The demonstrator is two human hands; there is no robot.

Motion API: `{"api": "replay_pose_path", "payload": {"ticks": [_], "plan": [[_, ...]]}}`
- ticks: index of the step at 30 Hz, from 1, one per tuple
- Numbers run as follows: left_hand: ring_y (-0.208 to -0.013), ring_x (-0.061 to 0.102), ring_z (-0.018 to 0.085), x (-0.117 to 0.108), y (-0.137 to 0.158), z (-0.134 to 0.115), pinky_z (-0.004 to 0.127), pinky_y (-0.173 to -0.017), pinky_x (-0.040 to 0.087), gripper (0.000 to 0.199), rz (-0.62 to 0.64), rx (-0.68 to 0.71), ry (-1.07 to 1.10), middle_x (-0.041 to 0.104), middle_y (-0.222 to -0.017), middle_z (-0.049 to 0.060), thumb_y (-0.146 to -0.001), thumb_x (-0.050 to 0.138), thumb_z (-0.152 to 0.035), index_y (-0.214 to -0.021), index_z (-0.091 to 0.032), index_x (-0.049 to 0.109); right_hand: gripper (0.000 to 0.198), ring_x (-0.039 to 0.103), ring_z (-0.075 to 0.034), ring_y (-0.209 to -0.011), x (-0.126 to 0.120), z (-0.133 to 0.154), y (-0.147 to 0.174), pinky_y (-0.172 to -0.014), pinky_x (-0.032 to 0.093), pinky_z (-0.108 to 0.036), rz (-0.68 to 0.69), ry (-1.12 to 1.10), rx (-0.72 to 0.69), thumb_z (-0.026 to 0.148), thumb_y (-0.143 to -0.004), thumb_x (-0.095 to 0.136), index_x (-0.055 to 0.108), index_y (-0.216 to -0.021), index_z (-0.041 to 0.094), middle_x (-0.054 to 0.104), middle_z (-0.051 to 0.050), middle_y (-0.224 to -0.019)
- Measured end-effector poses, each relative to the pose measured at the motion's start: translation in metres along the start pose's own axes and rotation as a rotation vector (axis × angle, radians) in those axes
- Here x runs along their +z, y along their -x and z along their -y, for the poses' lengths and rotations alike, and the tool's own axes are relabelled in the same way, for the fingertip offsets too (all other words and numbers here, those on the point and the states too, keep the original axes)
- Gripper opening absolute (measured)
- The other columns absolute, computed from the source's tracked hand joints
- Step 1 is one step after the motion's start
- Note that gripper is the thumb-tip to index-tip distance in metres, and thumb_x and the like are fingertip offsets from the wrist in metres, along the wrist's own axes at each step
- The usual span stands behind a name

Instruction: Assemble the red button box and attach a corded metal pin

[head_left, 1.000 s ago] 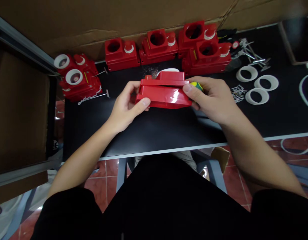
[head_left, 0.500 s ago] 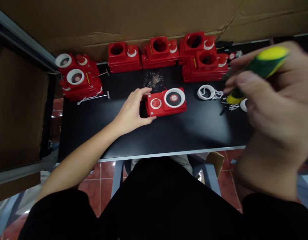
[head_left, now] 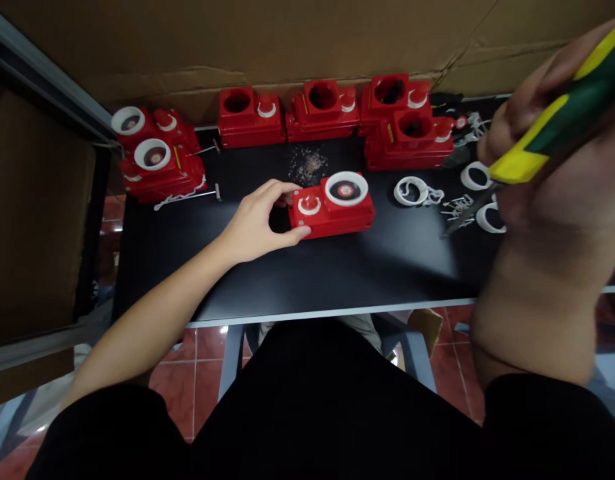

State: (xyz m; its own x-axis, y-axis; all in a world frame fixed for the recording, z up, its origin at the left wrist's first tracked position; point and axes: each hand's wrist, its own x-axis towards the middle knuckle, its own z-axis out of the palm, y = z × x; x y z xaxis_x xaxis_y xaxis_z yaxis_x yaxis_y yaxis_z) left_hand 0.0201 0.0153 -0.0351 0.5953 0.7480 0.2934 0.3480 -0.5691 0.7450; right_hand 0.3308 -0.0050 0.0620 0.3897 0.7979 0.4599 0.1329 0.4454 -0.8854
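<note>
My left hand (head_left: pixel 254 223) grips the left end of a red box (head_left: pixel 332 227), thumb at the front and fingers behind. The box lies on the black tabletop, with a small red dome in a white collar and a large white ring around a dark disc on top. Raised at the right, my right hand (head_left: pixel 557 187) is wrapped round the green and yellow handle of a screwdriver (head_left: pixel 524 157). Its shaft points down and left, over small screws (head_left: pixel 456 208). Near it lie loose white rings, one (head_left: pixel 398 193) with a white cord.
Several similar red boxes (head_left: pixel 252 130) line the back edge before a cardboard wall (head_left: pixel 287 40). Two more boxes (head_left: pixel 162 180) with white rings stand at the left, beside T-shaped metal rods (head_left: pixel 218 192). Debris (head_left: pixel 307 163) is scattered behind the held box.
My right hand has moved right with the screwdriver, uncovering more white rings and screws. The red box has tilted slightly in my left hand, showing more of its front side.
</note>
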Motion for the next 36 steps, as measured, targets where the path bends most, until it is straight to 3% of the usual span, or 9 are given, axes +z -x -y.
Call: {"api": "replay_pose_path", "payload": {"ticks": [3,7,12,16,18,21,27,33,36], "plan": [[-0.106,0.077,0.026,-0.001,-0.002,0.009,0.043,-0.1,0.066,0.057,-0.039,-0.096,0.142,0.079,-0.122,0.012,-0.099,0.078,-0.062,-0.135,-0.017,0.072,0.069,0.023,-0.006,-0.041,-0.009,-0.005,-0.008,-0.037,0.004,-0.028,0.004,-0.144,0.047,0.08,-0.056,0.093,0.052,-0.062,0.024,0.03,0.005,-0.052],[-0.104,0.077,0.025,-0.003,-0.003,0.017,0.043,-0.098,0.067,0.06,-0.044,-0.143,0.187,0.079,-0.123,0.013,-0.096,0.08,-0.063,-0.134,-0.018,0.072,0.074,0.025,-0.007,-0.041,-0.029,-0.009,-0.01,-0.038,0.004,-0.027,0.009,-0.049,0.129,0.086,-0.052,0.094,0.055,-0.061,0.024,0.032,0.003,-0.051],[-0.109,0.076,0.028,-0.014,-0.002,0.009,0.045,-0.1,0.068,0.053,-0.003,-0.037,-0.003,0.075,-0.128,0.012,-0.094,0.076,-0.048,-0.138,-0.019,0.069,0.074,0.027,-0.008,-0.046,-0.058,-0.019,-0.016,-0.045,0.007,-0.028,-0.035,0.049,0.09,0.088,-0.057,0.092,0.056,-0.067,0.024,0.036,0.001,-0.054],[-0.126,0.071,0.034,-0.021,-0.002,-0.001,0.052,-0.113,0.063,0.07,0.063,0.077,-0.212,0.07,-0.142,0.015,-0.085,0.076,-0.031,-0.152,-0.02,0.06,0.07,0.023,-0.008,-0.05,-0.074,-0.037,-0.02,-0.049,0.014,-0.029,0.001,0.06,0.191,0.087,-0.068,0.084,0.049,-0.073,0.027,0.034,0.002,-0.059],[-0.136,0.067,0.038,-0.022,-0.001,-0.003,0.058,-0.121,0.059,0.081,0.101,0.087,-0.266,0.067,-0.15,0.016,-0.084,0.081,-0.035,-0.159,-0.021,0.054,0.069,0.025,-0.008,-0.049,-0.075,-0.047,-0.016,-0.049,0.018,-0.03,0.026,0.062,0.265,0.089,-0.077,0.076,0.044,-0.077,0.027,0.035,0.003,-0.061],[-0.138,0.065,0.04,-0.022,-0.001,-0.002,0.061,-0.122,0.056,0.093,0.135,0.053,-0.302,0.064,-0.155,0.017,-0.085,0.089,-0.048,-0.164,-0.022,0.048,0.074,0.033,-0.008,-0.048,-0.069,-0.058,-0.006,-0.048,0.025,-0.03,0.072,0.057,0.337,0.094,-0.075,0.073,0.043,-0.08,0.026,0.041,0.003,-0.064],[-0.13,0.068,0.037,-0.027,-0.001,0.0,0.058,-0.115,0.059,0.076,0.135,0.013,-0.333,0.069,-0.145,0.015,-0.089,0.087,-0.049,-0.153,-0.023,0.055,0.072,0.046,-0.011,-0.052,-0.06,-0.057,0.01,-0.048,0.03,-0.028,0.129,0.037,0.326,0.089,-0.071,0.084,0.055,-0.08,0.023,0.051,-0.001,-0.067],[-0.127,0.07,0.036,-0.028,-0.003,0.002,0.057,-0.112,0.06,0.073,0.124,-0.011,-0.304,0.071,-0.141,0.013,-0.085,0.089,-0.049,-0.147,-0.025,0.058,0.074,0.035,-0.007,-0.052,-0.06,-0.052,0.006,-0.05,0.019,-0.028,0.052,-0.016,0.26,0.092,-0.07,0.083,0.059,-0.072,0.021,0.046,-0.001,-0.065],[-0.119,0.071,0.034,-0.022,-0.004,0.002,0.054,-0.105,0.062,0.065,0.06,0.022,-0.271,0.073,-0.132,0.011,-0.084,0.09,-0.051,-0.136,-0.026,0.062,0.068,0.041,-0.007,-0.054,-0.06,-0.051,0.007,-0.051,0.022,-0.028,0.054,-0.028,0.238,0.085,-0.074,0.086,0.067,-0.077,0.02,0.047,-0.001,-0.065]]}}
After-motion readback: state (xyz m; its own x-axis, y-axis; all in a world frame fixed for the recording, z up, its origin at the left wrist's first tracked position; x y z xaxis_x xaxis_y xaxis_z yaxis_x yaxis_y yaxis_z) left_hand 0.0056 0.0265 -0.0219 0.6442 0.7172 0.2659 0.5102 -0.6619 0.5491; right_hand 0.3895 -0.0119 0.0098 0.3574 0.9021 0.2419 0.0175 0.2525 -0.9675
